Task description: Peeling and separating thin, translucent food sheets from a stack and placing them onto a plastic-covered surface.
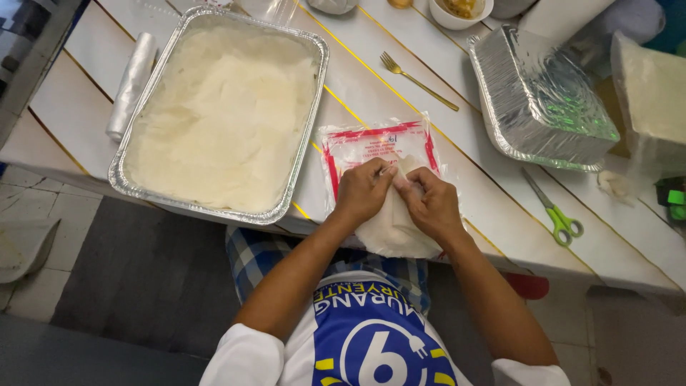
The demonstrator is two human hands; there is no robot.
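Observation:
Both my hands meet over a stack of thin white pastry sheets [391, 230] that hangs over the table's front edge. My left hand [363, 191] pinches the top edge of a sheet with thumb and fingers. My right hand [432, 204] grips the same edge just to the right. The sheets lie on a clear plastic wrapper with red borders [371, 143]. To the left stands a large foil tray [125, 168] lined with pale pastry sheets.
A gold fork [416, 80] lies behind the wrapper. An upturned foil tray [539, 100] sits at the right, green-handled scissors [559, 214] in front of it. A roll of plastic wrap [131, 84] lies left of the big tray. Bowls stand at the far edge.

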